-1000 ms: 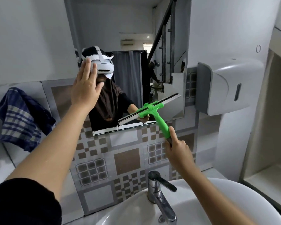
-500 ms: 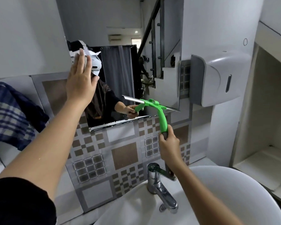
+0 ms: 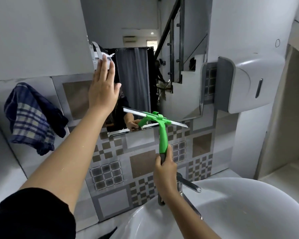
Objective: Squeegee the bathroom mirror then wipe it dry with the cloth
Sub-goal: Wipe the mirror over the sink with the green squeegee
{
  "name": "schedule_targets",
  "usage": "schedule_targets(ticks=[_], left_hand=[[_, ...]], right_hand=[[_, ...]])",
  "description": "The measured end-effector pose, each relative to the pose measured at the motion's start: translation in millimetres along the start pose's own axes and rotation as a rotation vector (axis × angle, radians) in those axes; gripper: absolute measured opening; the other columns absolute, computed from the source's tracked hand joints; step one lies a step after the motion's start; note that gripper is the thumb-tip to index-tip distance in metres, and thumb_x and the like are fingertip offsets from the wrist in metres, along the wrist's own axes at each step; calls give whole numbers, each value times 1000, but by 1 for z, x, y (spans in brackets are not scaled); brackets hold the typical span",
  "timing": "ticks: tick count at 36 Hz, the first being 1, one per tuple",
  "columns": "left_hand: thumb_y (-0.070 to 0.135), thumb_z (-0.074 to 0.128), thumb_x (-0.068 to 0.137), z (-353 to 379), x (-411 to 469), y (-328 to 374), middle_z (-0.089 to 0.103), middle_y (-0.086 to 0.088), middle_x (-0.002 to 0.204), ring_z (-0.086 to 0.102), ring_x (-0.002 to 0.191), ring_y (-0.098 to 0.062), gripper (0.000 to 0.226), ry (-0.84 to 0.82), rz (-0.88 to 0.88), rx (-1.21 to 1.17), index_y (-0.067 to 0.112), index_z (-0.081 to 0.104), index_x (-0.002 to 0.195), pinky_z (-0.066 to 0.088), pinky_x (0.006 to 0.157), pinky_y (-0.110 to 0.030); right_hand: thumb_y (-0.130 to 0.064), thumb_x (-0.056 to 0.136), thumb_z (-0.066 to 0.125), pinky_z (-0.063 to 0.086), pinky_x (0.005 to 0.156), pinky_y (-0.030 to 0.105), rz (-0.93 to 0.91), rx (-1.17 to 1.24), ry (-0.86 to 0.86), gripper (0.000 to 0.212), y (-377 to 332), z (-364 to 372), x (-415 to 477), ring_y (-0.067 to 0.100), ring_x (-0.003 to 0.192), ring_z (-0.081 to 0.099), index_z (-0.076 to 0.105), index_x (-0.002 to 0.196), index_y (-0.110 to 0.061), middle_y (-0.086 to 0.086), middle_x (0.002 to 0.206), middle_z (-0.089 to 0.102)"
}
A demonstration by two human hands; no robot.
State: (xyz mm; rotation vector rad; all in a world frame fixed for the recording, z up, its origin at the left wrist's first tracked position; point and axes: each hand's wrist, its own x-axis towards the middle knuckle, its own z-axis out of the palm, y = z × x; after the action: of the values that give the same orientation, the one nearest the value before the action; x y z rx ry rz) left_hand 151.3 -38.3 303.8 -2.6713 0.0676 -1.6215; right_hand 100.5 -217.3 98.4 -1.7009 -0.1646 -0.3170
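The mirror [image 3: 162, 69] hangs on the wall above the patterned tiles. My right hand [image 3: 165, 167] grips the dark end of the green squeegee [image 3: 162, 133], whose blade lies across the mirror's bottom edge, slanting down to the right. My left hand [image 3: 103, 87] rests flat on the mirror's left edge with the fingers spread and holds nothing. A blue checked cloth [image 3: 31, 118] hangs on the wall to the left of the mirror, clear of both hands.
A white basin [image 3: 240, 209] with a chrome tap [image 3: 186, 185] sits directly under my right arm. A grey and white paper dispenser [image 3: 243, 83] sticks out from the wall just right of the mirror. A white shelf recess [image 3: 286, 169] lies at far right.
The squeegee has slid down the mirror to its bottom edge, and its blade tilt has flipped from rising rightward to falling rightward. My left hand stays pressed on the mirror's left side.
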Motion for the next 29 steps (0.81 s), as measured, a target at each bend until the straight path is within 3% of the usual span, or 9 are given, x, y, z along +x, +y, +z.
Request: schedule_targets(ticks=[4, 10, 16, 21, 25, 29], left_hand=[[20, 47, 96, 2, -6, -2, 2, -12, 157, 2, 145, -26, 64, -16, 11, 22, 9, 12, 148, 9, 115, -34], [21, 46, 96, 5, -16, -7, 4, -12, 157, 4, 144, -27, 63, -43, 36, 46, 9, 14, 148, 11, 117, -36], [22, 46, 96, 7, -22, -7, 5, -11, 157, 5, 144, -26, 61, -28, 30, 52, 9, 15, 148, 10, 117, -35], [21, 46, 96, 11, -30, -3, 6, -11, 157, 6, 144, -26, 61, -17, -5, 15, 10, 15, 147, 15, 116, -36], [19, 48, 96, 14, -36, 0, 7, -12, 157, 6, 144, -27, 62, -18, -13, 6, 8, 15, 147, 12, 115, -34], [18, 49, 95, 14, -38, 0, 6, -13, 157, 5, 144, -28, 63, -37, -20, 17, 7, 15, 147, 13, 116, -35]], right_hand=[[-19, 95, 43, 46, 44, 31, -27, -125, -28, 58, 8, 16, -14, 11, 48, 44, 17, 144, -34, 3, 61, 47], [-26, 96, 42, 42, 46, 24, -79, -256, -49, 62, 8, 24, -26, 11, 55, 52, 7, 147, -34, -3, 67, 52], [-23, 96, 43, 54, 51, 39, -96, -295, -49, 62, 16, 30, -32, 20, 59, 58, 10, 146, -33, 5, 72, 59], [-25, 96, 42, 40, 47, 23, -106, -375, -87, 61, 30, 20, -38, 11, 57, 49, 10, 147, -33, -1, 73, 54], [-26, 96, 43, 46, 48, 29, -101, -396, -92, 59, 44, 13, -47, 13, 57, 54, 14, 147, -33, -3, 73, 55], [-26, 96, 44, 26, 43, 14, -160, -442, -95, 60, 43, 4, -58, 0, 51, 41, 14, 147, -32, -16, 67, 40]])
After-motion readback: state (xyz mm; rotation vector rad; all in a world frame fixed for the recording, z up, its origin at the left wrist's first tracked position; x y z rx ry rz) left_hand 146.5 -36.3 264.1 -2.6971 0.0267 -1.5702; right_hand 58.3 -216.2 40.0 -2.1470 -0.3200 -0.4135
